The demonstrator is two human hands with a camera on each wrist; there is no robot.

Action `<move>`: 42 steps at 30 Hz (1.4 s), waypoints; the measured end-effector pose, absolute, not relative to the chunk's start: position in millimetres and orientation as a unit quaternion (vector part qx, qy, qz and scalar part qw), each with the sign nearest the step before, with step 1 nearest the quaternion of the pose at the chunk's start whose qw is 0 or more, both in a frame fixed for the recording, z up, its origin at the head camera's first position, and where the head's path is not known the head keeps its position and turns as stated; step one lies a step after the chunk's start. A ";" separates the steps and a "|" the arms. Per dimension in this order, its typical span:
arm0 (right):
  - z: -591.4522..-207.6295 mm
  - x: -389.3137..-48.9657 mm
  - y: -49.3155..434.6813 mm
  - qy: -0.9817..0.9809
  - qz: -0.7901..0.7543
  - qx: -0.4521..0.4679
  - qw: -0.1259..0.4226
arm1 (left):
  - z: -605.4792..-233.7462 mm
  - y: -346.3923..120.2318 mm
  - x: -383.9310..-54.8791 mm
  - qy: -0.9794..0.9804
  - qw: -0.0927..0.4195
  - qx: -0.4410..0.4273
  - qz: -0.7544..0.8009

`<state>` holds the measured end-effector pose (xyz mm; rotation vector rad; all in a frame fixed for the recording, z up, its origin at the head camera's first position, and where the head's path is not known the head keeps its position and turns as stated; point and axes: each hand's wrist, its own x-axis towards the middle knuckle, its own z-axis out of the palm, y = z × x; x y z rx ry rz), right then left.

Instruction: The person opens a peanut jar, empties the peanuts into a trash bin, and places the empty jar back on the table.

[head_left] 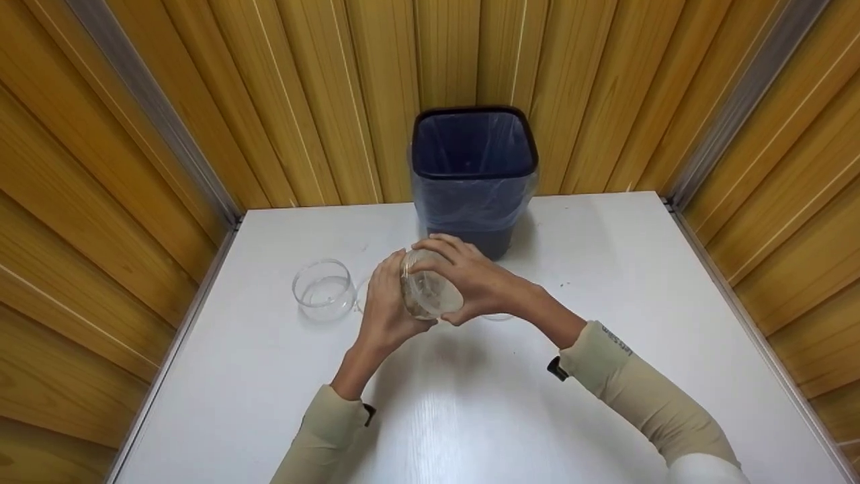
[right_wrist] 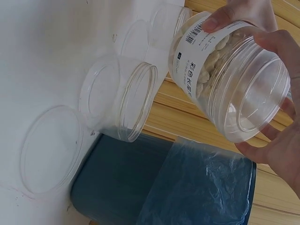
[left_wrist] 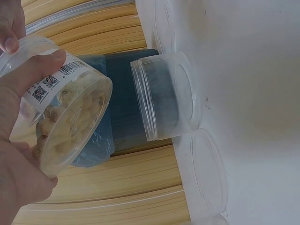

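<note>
Both hands hold a clear plastic jar (head_left: 427, 288) above the table, tilted. It has a white printed label (right_wrist: 197, 51) and pale, rounded lumps (left_wrist: 75, 117) inside; their kind cannot be told. My left hand (head_left: 388, 302) grips the body by its base, thumb across the label. Fingers of my right hand (head_left: 474, 279) curl round the jar's clear lid (right_wrist: 253, 93) end. Below the hands stands an open clear jar (left_wrist: 164, 98), hidden in the head view. Another open clear jar (head_left: 324, 296) stands to the left.
A dark bin (head_left: 474, 202) with a translucent bag over its rim stands at the back, against the wood-patterned wall (head_left: 309, 101). Two clear round lids lie on the white table: one (left_wrist: 208, 171) between the jars, one (right_wrist: 51, 150) to the right. Small crumbs (head_left: 564, 284) dot the table.
</note>
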<state>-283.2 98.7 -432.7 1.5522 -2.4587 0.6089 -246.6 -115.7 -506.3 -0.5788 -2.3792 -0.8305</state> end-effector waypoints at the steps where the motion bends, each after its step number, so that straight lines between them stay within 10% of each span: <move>1: -432.7 -283.2 99.0 -0.824 0.205 0.520 0.086 | -506.4 -115.7 -246.5 -0.885 0.274 -0.213 -0.309; 42: -472.7 -306.5 205.4 -0.857 0.322 0.392 0.089 | -527.7 -118.3 -238.1 -0.867 0.274 -0.163 -0.384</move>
